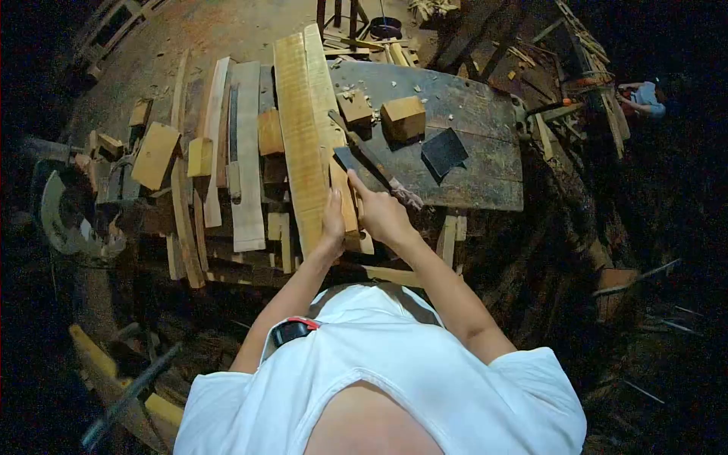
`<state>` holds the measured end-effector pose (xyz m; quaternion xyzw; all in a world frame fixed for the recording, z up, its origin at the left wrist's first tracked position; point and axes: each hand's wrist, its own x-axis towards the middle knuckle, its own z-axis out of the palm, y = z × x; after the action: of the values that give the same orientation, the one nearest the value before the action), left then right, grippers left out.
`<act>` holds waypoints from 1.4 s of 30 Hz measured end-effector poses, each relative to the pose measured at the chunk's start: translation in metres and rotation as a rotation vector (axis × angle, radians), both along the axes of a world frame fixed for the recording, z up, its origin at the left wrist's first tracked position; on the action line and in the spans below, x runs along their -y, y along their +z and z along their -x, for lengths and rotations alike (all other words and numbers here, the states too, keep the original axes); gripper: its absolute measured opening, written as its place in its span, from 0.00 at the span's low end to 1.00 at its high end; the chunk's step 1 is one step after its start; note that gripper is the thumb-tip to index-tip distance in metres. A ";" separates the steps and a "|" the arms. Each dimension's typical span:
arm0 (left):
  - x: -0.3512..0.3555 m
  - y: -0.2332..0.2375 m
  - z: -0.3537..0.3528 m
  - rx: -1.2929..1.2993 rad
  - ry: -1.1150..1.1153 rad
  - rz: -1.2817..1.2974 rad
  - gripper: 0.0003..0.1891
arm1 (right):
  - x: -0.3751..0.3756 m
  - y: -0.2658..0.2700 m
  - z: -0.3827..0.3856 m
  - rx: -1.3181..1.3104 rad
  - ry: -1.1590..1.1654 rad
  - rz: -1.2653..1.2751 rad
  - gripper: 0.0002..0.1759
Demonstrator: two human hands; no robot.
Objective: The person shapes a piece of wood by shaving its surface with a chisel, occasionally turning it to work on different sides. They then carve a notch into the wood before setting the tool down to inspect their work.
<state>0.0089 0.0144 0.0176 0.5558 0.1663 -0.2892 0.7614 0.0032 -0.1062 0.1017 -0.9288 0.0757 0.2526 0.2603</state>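
A narrow wooden piece [348,199] lies between my hands, along the right edge of a long yellowish board [302,129]. My left hand [334,218] is closed against its left side, with the thumb pointing up along the wood. From the right, my right hand [384,218] has its index finger stretched onto a dark flat piece [346,158] that lies across the wood; its other fingers are curled, and what they hold underneath is partly hidden. Just beyond is a long dark tool [367,155] with a pale, frayed end.
Two wooden blocks, one nearer [403,119] and one farther [355,108], sit on the worn workbench [485,178] beside a black square [444,153]. Several boards [247,152] lie left. A round machine guard [57,212] stands far left. Another person [644,98] is at far right.
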 end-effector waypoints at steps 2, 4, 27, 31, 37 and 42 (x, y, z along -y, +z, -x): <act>0.002 -0.003 0.002 -0.084 0.006 0.068 0.26 | 0.002 -0.009 -0.007 0.036 -0.015 -0.005 0.31; 0.006 0.014 -0.005 -0.149 -0.043 0.112 0.26 | 0.002 -0.028 -0.015 0.141 -0.050 -0.049 0.30; 0.007 -0.004 0.001 0.053 0.010 -0.032 0.28 | -0.002 -0.048 -0.036 0.157 -0.138 -0.029 0.32; -0.004 0.010 0.000 -0.062 -0.117 -0.021 0.28 | -0.001 -0.020 -0.006 0.099 -0.050 -0.022 0.33; 0.005 0.024 -0.002 -0.186 -0.021 0.086 0.29 | -0.002 -0.051 -0.019 0.142 -0.055 0.023 0.31; -0.004 0.024 0.005 0.000 -0.086 -0.098 0.29 | -0.009 -0.012 -0.015 0.103 -0.076 0.022 0.33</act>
<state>0.0044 0.0183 0.0412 0.5991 0.1563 -0.3129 0.7202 0.0183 -0.0973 0.0896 -0.9399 0.1001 0.1936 0.2630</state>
